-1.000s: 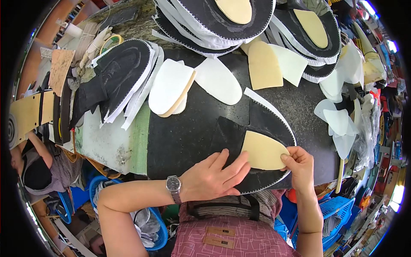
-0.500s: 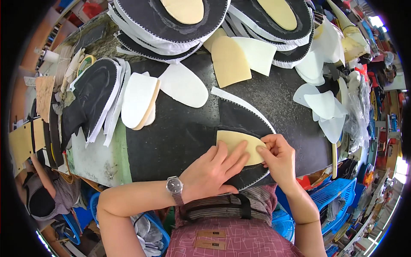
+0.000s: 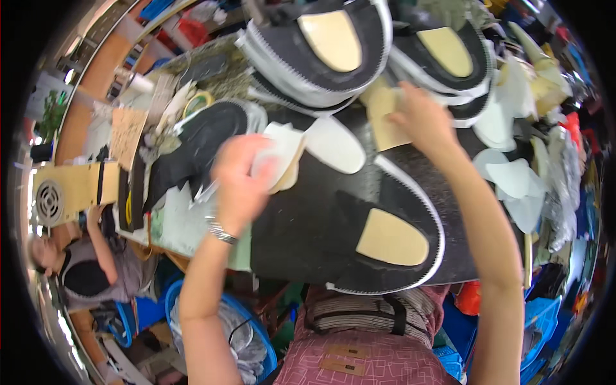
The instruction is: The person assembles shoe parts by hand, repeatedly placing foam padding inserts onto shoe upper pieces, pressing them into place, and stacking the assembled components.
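Note:
A black curved shoe-upper piece (image 3: 401, 192) with a white zigzag-stitched edge lies flat before me. A pale yellow rounded patch (image 3: 393, 239) rests on it, untouched by either hand. My left hand (image 3: 242, 176), smeared by motion, is over the left edge of a small stack of white and tan rounded pads (image 3: 281, 151); its grip is unclear. Farther right, my right hand (image 3: 425, 119) reaches over a tan rounded piece (image 3: 383, 119), thumb and forefinger apart. The white piece beside it is mostly covered by that hand. A single white pad (image 3: 337, 144) lies between the hands.
Stacks of black uppers with white edges (image 3: 321, 80) stand at the back, with another stack (image 3: 443, 80) right of them. More black pieces (image 3: 208, 138) lie at left, and translucent white shapes (image 3: 513, 176) at right. A person (image 3: 96, 269) sits at far left. A blue basket (image 3: 263, 321) stands below.
Both hands have left the yellow patch on the black upper. The left moved to the pad stack, the right to the tan piece farther back. The whole view has shifted and tilted.

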`<action>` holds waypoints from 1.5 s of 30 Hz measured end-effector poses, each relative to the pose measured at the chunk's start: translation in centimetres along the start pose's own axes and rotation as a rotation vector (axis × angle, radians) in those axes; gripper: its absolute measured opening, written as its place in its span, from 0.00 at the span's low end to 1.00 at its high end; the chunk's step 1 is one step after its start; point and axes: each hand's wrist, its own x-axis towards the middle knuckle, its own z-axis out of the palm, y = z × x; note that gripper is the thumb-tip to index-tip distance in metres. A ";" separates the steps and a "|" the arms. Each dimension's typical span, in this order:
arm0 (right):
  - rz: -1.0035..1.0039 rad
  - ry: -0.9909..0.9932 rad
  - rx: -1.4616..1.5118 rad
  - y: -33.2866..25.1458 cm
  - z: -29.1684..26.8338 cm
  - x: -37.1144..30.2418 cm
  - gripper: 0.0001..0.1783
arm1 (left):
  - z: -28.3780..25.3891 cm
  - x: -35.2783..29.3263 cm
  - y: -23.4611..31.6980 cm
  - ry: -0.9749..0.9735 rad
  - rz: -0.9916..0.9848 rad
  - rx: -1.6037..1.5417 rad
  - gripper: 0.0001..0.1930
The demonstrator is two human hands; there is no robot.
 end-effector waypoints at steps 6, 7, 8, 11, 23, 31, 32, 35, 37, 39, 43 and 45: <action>0.372 -0.340 0.307 -0.3 4.7 3.0 0.38 | -6.4 -2.5 -10.6 -0.332 -0.231 0.317 0.18; 0.280 -0.242 0.381 0.1 5.6 2.5 0.38 | -7.2 -1.5 -8.2 -0.371 -0.457 0.257 0.17; 0.282 -0.259 0.508 -0.6 5.2 2.4 0.37 | -8.2 -3.5 -12.4 -0.228 -0.284 0.105 0.15; 0.248 -0.270 0.882 0.7 4.4 1.5 0.26 | -8.8 -4.2 -14.9 0.196 -0.456 0.153 0.17; 0.106 -0.096 0.923 1.5 -5.6 -3.8 0.18 | 5.1 -9.2 16.2 -0.476 0.650 0.087 0.16; 0.605 0.115 1.437 3.4 -7.7 -19.0 0.16 | 4.1 -9.4 13.6 -0.639 0.471 -0.107 0.28; 0.571 0.089 1.402 3.4 -7.3 -20.2 0.16 | 4.1 -9.6 13.5 -0.652 0.423 -0.080 0.28; 0.750 0.130 1.517 1.8 -6.0 -22.3 0.11 | 4.2 -10.2 12.9 -0.491 0.441 -0.008 0.27; 0.741 0.075 1.496 1.1 -4.7 -22.1 0.10 | 4.2 -10.4 12.2 -0.503 0.469 -0.009 0.26; 0.732 0.031 1.468 0.7 -3.9 -21.7 0.10 | 4.2 -10.3 11.5 -0.484 0.463 -0.036 0.26; 0.716 -0.142 1.243 0.5 -3.2 -21.1 0.08 | 4.1 -10.5 10.6 -0.415 0.456 -0.173 0.26; 0.727 -0.172 1.205 0.3 -3.0 -20.7 0.07 | 4.1 -10.6 10.3 -0.379 0.416 -0.232 0.26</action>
